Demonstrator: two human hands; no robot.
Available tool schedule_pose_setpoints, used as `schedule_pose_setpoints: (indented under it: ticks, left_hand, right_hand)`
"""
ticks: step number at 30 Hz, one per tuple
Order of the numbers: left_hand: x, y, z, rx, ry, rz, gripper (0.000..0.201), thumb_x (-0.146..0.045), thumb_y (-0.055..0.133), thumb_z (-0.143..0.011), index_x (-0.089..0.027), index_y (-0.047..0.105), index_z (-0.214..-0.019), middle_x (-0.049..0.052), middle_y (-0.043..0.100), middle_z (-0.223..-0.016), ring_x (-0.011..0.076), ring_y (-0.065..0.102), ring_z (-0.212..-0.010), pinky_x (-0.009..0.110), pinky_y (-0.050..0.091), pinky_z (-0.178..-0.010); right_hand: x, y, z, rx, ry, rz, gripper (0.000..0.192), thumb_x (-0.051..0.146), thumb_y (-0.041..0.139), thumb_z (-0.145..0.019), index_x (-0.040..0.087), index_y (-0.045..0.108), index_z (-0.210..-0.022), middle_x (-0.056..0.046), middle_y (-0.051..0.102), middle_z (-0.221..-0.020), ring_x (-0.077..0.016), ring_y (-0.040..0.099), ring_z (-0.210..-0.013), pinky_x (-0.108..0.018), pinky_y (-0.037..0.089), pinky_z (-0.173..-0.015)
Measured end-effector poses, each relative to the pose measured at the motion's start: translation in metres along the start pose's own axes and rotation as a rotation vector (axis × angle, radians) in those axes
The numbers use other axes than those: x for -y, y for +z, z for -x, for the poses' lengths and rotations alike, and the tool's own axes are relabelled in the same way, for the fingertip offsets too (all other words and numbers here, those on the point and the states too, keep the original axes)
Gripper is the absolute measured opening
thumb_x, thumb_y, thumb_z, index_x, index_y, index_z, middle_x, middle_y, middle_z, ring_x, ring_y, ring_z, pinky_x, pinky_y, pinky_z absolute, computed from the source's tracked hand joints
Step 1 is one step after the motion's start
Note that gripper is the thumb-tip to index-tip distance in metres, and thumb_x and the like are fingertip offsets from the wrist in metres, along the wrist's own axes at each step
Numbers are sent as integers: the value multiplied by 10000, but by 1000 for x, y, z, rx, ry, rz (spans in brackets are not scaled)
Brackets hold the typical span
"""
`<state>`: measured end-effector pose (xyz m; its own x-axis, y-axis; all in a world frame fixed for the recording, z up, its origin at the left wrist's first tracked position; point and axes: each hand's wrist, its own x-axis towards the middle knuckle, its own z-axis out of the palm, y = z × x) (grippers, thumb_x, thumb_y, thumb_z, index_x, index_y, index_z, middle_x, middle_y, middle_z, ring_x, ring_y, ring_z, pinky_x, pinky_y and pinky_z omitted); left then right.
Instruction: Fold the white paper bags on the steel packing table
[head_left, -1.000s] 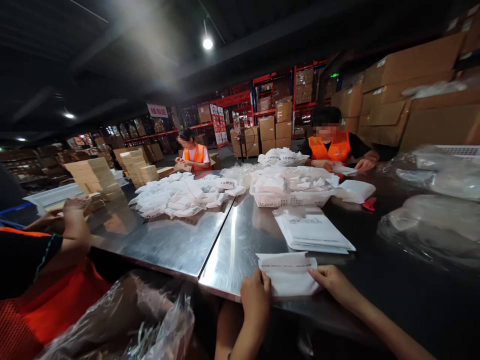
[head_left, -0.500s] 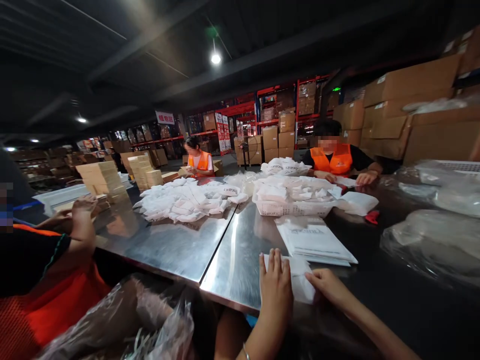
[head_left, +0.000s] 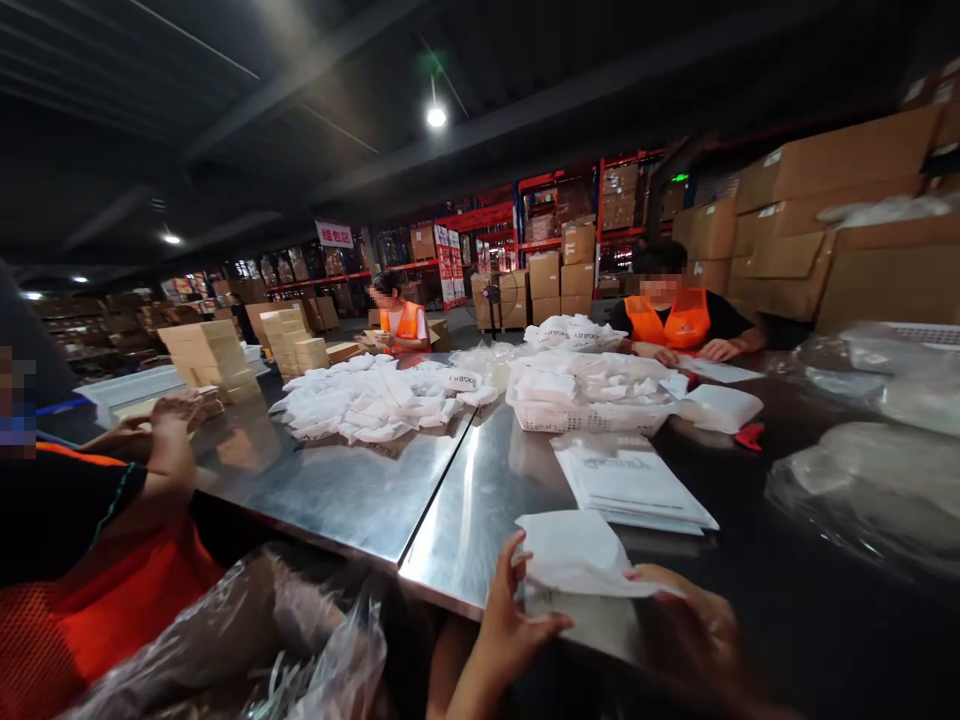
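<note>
Over the near edge of the metal table I hold a white bag (head_left: 574,548) that is tilted and partly folded. My left hand (head_left: 514,615) grips its left edge, fingers curled at the side and thumb below. At the right corner, my right hand (head_left: 697,615) pinches the bag; part of that hand is blurred and dark. Just beyond lies a stack of flat white bags (head_left: 637,490) with dark print. Behind the stack stands a white plastic basket (head_left: 577,418) heaped with filled white packets.
A heap of white packets (head_left: 375,395) covers the table's middle left. Clear plastic bags (head_left: 847,490) lie at right. Small cartons (head_left: 206,355) are stacked far left. A co-worker's arm (head_left: 172,440) is at left; two people in orange vests sit opposite. A plastic-lined container (head_left: 300,640) stands below left.
The white bag has been lifted and tilted off the table. My left hand has moved from lying flat on it to gripping its left edge; my right hand has shifted right and down.
</note>
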<state>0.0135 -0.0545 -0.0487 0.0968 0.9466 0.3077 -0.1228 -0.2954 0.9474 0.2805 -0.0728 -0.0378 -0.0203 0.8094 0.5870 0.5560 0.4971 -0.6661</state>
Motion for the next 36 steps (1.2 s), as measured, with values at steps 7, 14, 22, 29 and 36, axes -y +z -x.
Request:
schedule_pose_setpoints:
  ticks: [7,14,22,29,36]
  left_hand:
    - [-17,-28,1,421,313,-600,320,-258,691,-794,-266,708,-1114,84,700,-1207,240,599,-1194,424,418,-1092]
    - [-15,-16,-12,282,178,-723,328,-310,424,-951,-220,728,-867,59,755,-846,196,679,-809,311,505,-792]
    - [-7,1,-10,0,-18,-735,454,-406,270,-999,-198,578,-739,40,648,-656,174,564,-594,276,374,-565]
    - [-23,17,-25,-90,-145,-951,314,-216,319,-1008,-192,619,-917,63,710,-785,208,659,-738,282,351,-611]
    - [-29,26,-31,-60,-203,-1145,303,-217,328,-1020,-164,626,-1001,101,725,-827,231,694,-781,292,378,-623]
  right_hand:
    - [-23,-18,8,335,-524,189,318,314,642,-892,311,694,-1206,-75,700,-1164,-258,637,-1139,-426,484,-1048]
    - [18,-3,-6,332,145,79,543,586,378,-942,219,750,-796,-69,734,-805,-243,682,-754,-325,522,-692]
    - [41,22,-13,29,467,136,775,976,210,-671,247,406,-493,-61,526,-481,-200,495,-520,-308,371,-533]
    - [30,33,-22,-20,488,327,781,952,46,-697,273,391,-526,-101,571,-512,-240,527,-522,-341,322,-546]
    - [18,32,-23,46,495,397,531,643,207,-852,260,465,-589,-116,651,-597,-265,621,-608,-332,350,-556]
